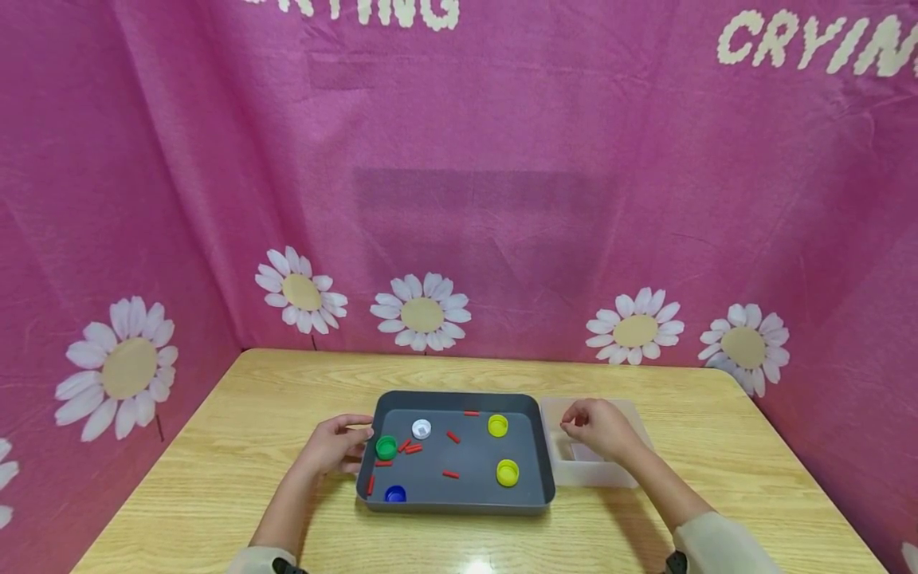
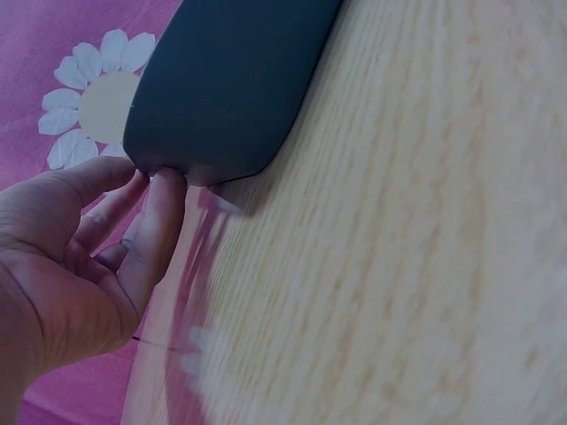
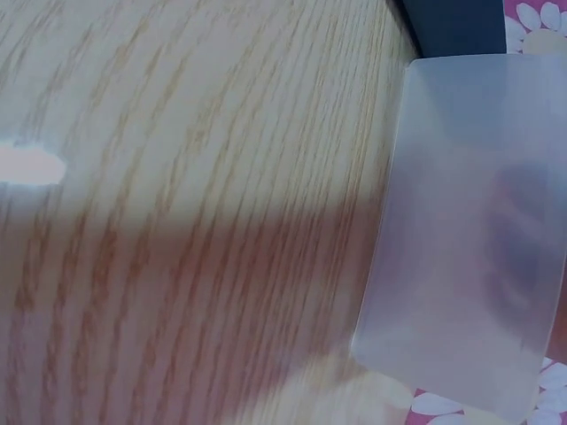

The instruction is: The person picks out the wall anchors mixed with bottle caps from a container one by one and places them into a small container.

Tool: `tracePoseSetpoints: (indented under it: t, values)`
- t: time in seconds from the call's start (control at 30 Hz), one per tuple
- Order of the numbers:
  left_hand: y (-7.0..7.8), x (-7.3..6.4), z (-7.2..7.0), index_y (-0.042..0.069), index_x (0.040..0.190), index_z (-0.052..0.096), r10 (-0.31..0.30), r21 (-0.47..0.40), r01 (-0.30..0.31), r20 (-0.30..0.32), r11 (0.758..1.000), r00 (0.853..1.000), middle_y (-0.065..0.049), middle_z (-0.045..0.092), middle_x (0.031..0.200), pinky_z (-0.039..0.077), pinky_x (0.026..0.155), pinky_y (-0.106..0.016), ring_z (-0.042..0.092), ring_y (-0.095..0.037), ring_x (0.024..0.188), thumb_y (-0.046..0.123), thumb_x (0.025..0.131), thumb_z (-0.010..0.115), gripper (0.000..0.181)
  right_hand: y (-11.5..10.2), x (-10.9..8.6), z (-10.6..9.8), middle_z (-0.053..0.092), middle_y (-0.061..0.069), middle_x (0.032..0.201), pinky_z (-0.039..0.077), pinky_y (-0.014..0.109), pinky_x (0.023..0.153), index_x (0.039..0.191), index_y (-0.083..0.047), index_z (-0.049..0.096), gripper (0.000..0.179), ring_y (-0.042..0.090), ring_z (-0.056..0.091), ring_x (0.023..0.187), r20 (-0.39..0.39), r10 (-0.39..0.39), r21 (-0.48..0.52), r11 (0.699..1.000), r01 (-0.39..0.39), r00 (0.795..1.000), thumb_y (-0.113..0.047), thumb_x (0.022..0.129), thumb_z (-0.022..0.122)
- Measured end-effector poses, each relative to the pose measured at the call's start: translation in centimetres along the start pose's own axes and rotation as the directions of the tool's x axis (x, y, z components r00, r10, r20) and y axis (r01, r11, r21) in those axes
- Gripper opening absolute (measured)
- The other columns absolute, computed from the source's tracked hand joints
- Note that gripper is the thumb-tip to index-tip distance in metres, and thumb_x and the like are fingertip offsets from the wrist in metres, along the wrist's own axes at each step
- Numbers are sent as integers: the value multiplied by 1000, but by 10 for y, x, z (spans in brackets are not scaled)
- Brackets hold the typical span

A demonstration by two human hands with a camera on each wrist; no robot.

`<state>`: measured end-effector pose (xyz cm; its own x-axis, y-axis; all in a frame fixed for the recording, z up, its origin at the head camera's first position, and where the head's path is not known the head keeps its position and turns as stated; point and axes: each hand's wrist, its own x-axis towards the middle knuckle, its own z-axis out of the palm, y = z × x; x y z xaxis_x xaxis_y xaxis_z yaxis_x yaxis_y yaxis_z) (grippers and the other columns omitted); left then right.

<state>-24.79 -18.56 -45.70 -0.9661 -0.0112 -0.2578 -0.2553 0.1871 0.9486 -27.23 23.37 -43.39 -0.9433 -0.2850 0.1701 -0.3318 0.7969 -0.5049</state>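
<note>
Plainly, the dark grey rectangular tray, round-cornered with raised smooth walls, sits on the pale wood-grained tabletop. The left hand touches its left end, fingers apart and gently bent. Inside lie two round yellow plastic caps toward the right, green, white and blue ones leftward, and short red sticks scattered about. Just beside stands a translucent whitish plastic box; above it, the right hand curls, fingertips close together, any hold impossible to tell.
</note>
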Motion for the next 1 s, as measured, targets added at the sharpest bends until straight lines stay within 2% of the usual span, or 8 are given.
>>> tracePoseSetpoints:
  t: [0.33, 0.63, 1.0]
  values:
    - [0, 0, 0, 1, 123, 56, 6, 10, -6, -4, 1000, 1000, -8, 64, 82, 56, 57, -33, 62, -16, 65, 12, 90, 59, 36, -3, 1, -2, 54, -1, 66, 36, 22, 52, 79, -7, 67, 6, 10, 44, 61, 11, -4, -7, 1000, 4, 1000, -11, 83, 66]
    - [0, 1, 1, 0, 126, 54, 2, -46, -1, 16, 999, 1000, -7, 59, 84, 56, 56, -32, 63, -14, 64, 11, 91, 58, 37, 0, 2, -1, 55, -1, 69, 37, 23, 54, 79, -7, 68, 7, 10, 45, 64, 1, 7, -19, 1000, -7, 1000, -12, 84, 65]
    - [1, 0, 0, 0, 126, 54, 6, -38, -5, 25, 999, 1000, -7, 58, 85, 55, 56, -32, 63, -14, 65, 11, 90, 58, 37, -1, 1, -3, 56, 0, 72, 38, 24, 55, 80, -7, 68, 7, 11, 46, 65, 5, 50, -16, 999, -50, 999, -13, 83, 66]
